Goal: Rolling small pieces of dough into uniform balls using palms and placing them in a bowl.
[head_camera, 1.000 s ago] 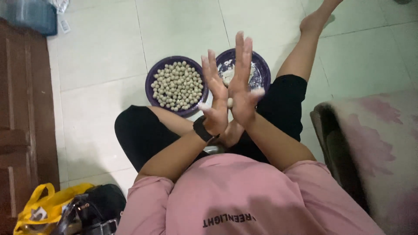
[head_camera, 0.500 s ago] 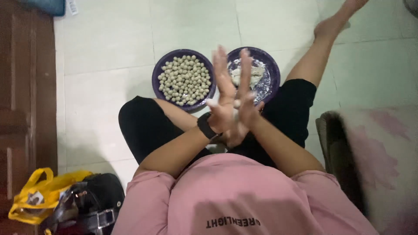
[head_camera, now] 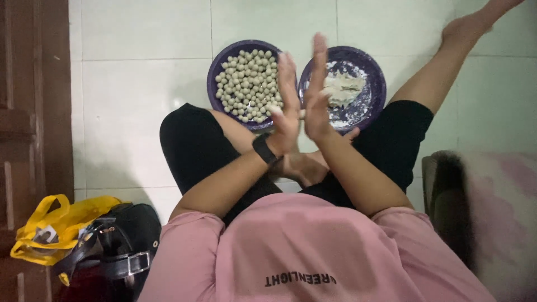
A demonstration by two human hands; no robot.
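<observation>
A yellow bag [head_camera: 61, 229] lies near left, touching a black bag [head_camera: 120, 246] just right of it. A brown wooden door [head_camera: 33, 112] runs along the left. A pink cushion [head_camera: 498, 218] sits near right on the tiled floor [head_camera: 140, 100].

Pink short-sleeved shirt [head_camera: 313, 251], black shorts [head_camera: 193, 148] — black wristband [head_camera: 264, 149] on left wrist, feet bare.

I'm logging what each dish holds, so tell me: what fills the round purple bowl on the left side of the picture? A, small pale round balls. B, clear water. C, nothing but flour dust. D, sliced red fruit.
A: the round purple bowl on the left is heaped with small pale round balls, beside the left hand.
</observation>
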